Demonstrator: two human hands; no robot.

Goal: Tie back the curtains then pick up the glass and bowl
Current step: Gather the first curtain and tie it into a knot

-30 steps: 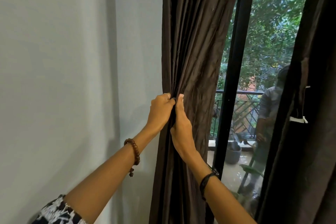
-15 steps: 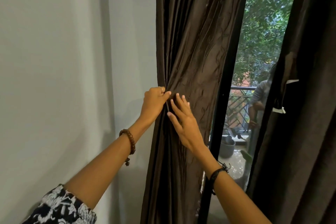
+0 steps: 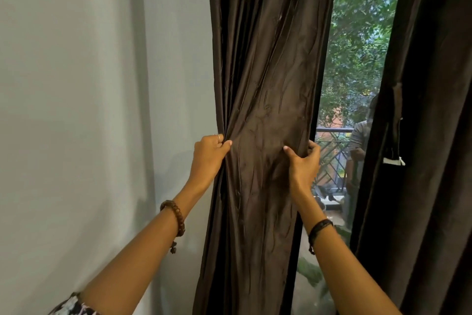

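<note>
A dark brown curtain (image 3: 265,84) hangs in the middle of the head view, gathered at hand height. My left hand (image 3: 208,155) pinches its left edge in a closed fist. At the curtain's right edge my right hand (image 3: 304,161) curls its fingers around the fabric, thumb in front. A second dark curtain (image 3: 434,135) hangs at the right, and a tieback strap with a white tag (image 3: 394,160) dangles on its left edge. No glass or bowl is in view.
A pale grey wall (image 3: 89,110) fills the left. Between the curtains a glass door with a black frame (image 3: 323,72) shows trees, a balcony railing (image 3: 332,158) and a person's reflection (image 3: 357,143).
My right hand left the spot beside my left hand, opened, slid right across the curtain and closed on its right edge. My left hand kept its grip. The view shifted slightly right.
</note>
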